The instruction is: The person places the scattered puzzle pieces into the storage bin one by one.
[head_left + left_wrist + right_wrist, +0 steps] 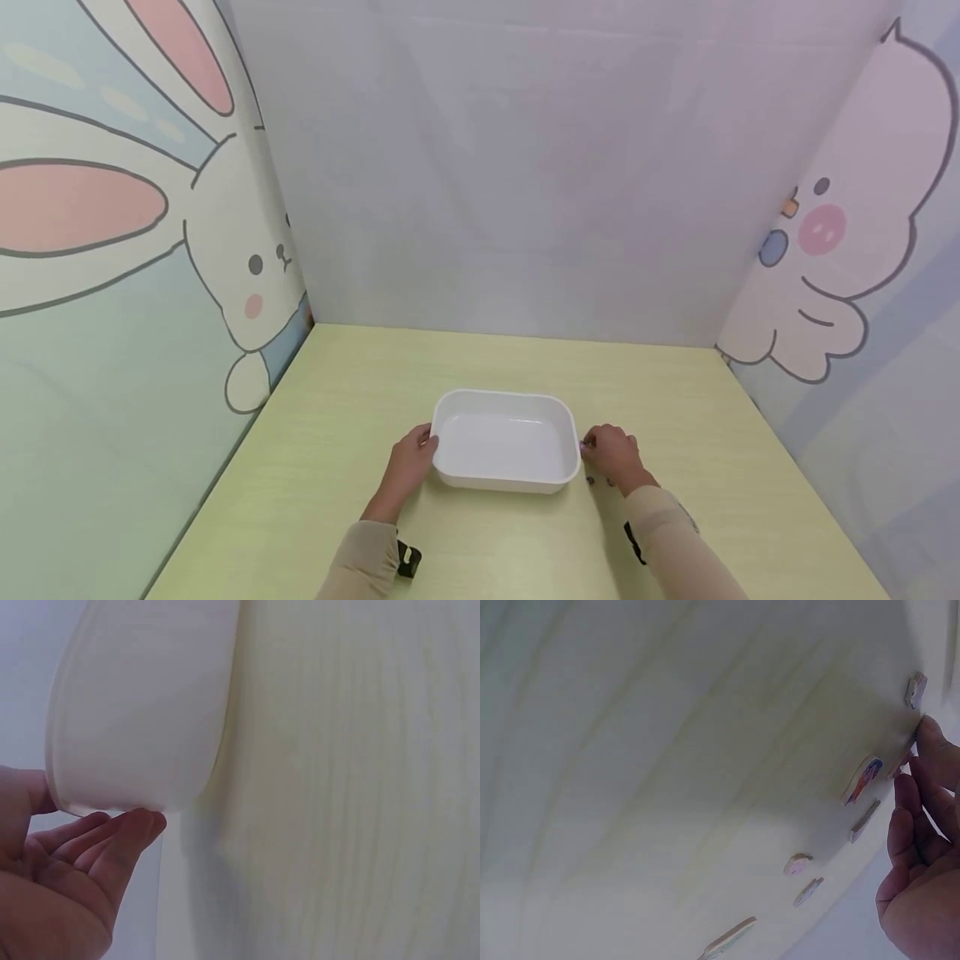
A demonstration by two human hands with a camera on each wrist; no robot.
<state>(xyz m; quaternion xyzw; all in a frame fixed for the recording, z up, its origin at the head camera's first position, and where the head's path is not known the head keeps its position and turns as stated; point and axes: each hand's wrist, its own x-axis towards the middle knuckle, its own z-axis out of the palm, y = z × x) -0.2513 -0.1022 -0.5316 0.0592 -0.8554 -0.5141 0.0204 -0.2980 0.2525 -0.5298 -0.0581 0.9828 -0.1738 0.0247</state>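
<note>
A white rectangular dish [506, 446] with rounded corners and a raised rim stands on the table, its inside bare. On its left end my left hand [411, 461] grips the rim, thumb over the edge and fingers against the outer wall [142, 712]. Just off the dish's right end, my right hand [613, 454] reaches down to the tabletop. In the right wrist view its thumb and fingers pinch a small flat printed piece [901, 763], partly hidden by the fingertips. A similar piece with blue and red colouring [864, 780] lies close beside them.
Several more small flat pieces are scattered near the right hand, among them a pinkish one [798, 864] and a long one [731, 937]. The pale yellow table [375, 367] meets a grey backdrop [487, 167] behind and cartoon-printed side walls [112, 375].
</note>
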